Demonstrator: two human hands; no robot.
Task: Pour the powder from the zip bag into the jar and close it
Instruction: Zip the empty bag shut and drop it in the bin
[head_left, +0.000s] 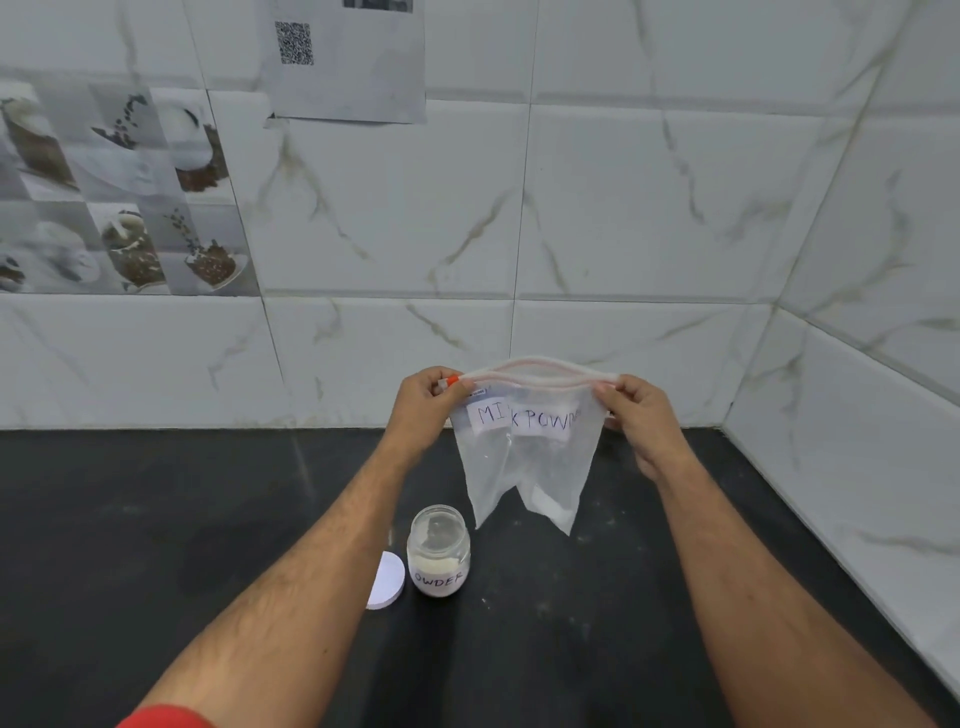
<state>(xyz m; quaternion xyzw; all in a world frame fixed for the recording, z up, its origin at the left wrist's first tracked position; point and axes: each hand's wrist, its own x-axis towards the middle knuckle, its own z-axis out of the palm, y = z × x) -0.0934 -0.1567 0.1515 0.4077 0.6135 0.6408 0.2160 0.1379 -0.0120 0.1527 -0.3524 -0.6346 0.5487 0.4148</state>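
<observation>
Both hands, left (427, 399) and right (635, 415), pinch the zip bag (524, 452) at its top corners, centre frame. Film limp and light, I judge; grip by the zip rim.

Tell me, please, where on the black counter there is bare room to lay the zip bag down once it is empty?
The counter is bare right of the jar, out to the tiled side wall, and also far left of the left forearm. It is crowded only by the jar, where the white lid lies beside it under the hanging zip bag.
</observation>
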